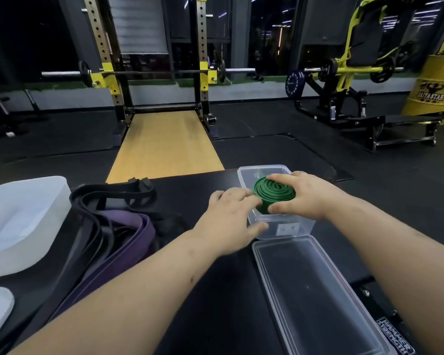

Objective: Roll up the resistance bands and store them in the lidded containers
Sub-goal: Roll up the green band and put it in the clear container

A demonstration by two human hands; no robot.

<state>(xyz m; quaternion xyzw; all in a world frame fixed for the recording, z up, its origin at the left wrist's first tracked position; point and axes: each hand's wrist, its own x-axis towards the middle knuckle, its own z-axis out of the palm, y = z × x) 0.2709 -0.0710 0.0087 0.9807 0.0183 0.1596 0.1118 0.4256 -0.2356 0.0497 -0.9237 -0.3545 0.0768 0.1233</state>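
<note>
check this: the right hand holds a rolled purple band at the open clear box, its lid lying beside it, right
Wrong colour: the rolled band in the right hand is green, as the head view shows; the purple band lies unrolled in the pile further left. The clear box is open, its lid beside it.

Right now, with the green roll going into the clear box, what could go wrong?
1. The right hand grips the green roll and the left hand touches its side. No tie shows on it, so it may spring open once released.
2. The roll looks to sit above the rim of the clear box, so the lid might not close.
3. The box stands at the far edge of the black surface, and a push could slide it off.
</note>
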